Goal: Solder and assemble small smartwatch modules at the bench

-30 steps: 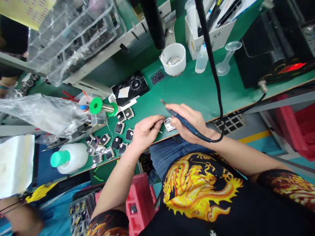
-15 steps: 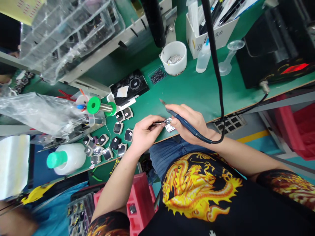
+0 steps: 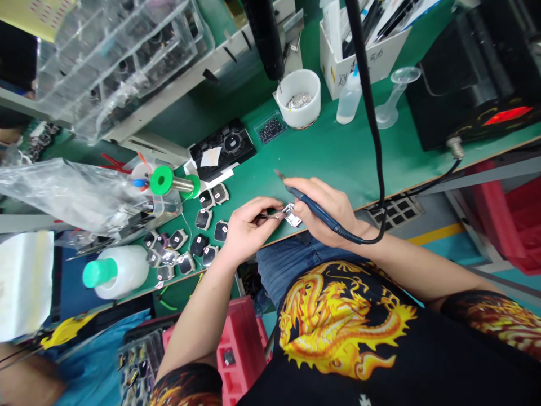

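My right hand (image 3: 329,211) is closed round a soldering iron (image 3: 321,215), its tip pointing up and left above the green bench. The fingers of that hand also reach the edge of a small silvery watch case (image 3: 291,215), with its inside showing. On the other side of the case, my left hand (image 3: 252,228) is closed in a pinch on a thin metal tool that looks like tweezers (image 3: 270,215), its end at the case. Fingers hide part of the case, and I cannot tell which hand bears it.
Several square watches (image 3: 185,263) lie at the left, near a solder spool (image 3: 162,180) and a white bottle (image 3: 127,272). Behind are a white cup (image 3: 299,100) of small metal parts and a dropper bottle (image 3: 350,101). The iron's cable (image 3: 377,152) runs past my right hand.
The watch case has tilted slightly between my fingers, and the thin tool has shifted a little. Otherwise both hands stay nearly in place, the soldering iron still in my right.
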`<state>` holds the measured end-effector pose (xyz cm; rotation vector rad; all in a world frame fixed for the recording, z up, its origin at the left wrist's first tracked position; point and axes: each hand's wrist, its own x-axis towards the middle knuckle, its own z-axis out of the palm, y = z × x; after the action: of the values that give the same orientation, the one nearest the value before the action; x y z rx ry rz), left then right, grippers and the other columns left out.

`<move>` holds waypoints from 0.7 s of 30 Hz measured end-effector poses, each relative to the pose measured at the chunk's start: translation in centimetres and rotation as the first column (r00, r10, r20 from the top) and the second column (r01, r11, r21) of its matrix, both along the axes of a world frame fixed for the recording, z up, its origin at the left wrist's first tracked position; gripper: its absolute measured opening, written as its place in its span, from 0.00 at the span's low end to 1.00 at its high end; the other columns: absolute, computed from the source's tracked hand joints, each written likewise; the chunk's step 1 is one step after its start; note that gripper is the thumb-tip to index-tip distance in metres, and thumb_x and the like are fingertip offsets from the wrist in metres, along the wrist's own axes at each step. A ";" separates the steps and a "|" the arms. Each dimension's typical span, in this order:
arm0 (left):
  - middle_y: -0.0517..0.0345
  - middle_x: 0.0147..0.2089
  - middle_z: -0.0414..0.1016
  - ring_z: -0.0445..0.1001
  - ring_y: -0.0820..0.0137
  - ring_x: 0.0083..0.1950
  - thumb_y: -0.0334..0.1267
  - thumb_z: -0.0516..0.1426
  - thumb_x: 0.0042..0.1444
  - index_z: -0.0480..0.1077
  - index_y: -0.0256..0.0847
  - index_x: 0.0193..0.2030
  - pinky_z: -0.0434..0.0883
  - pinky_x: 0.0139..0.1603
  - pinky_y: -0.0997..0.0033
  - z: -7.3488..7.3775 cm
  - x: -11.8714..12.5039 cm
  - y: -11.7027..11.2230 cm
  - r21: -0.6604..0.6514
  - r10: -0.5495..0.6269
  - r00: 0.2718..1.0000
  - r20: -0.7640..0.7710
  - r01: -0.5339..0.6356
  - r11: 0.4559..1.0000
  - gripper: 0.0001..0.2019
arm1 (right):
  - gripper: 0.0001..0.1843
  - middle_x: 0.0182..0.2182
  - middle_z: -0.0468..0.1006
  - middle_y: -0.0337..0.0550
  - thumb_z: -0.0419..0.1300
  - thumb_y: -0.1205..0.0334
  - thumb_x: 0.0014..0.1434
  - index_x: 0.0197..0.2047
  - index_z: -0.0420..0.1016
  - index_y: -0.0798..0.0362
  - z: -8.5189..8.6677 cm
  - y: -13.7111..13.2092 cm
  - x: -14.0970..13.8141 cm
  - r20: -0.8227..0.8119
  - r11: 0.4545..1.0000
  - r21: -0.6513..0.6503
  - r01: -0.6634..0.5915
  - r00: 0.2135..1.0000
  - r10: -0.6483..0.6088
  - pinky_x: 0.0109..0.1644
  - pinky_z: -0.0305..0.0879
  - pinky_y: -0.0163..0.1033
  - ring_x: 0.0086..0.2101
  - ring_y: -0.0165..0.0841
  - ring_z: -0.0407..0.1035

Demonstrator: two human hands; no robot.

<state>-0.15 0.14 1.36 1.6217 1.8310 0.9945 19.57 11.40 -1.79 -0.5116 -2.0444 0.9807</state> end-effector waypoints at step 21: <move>0.55 0.44 0.83 0.80 0.70 0.44 0.27 0.64 0.63 0.82 0.44 0.44 0.77 0.45 0.69 0.5 -0.3 0.3 0.038 -0.131 0.991 -0.018 0.131 0.991 0.08 | 0.27 0.50 0.81 0.50 0.50 0.42 0.82 0.67 0.74 0.54 0.2 0.0 0.0 0.016 1.000 -0.001 -0.008 1.000 0.008 0.47 0.76 0.41 0.44 0.39 0.78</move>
<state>-0.45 0.45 1.82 1.7529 1.7004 0.9676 19.61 11.36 -1.63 -0.5137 -2.0620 0.9857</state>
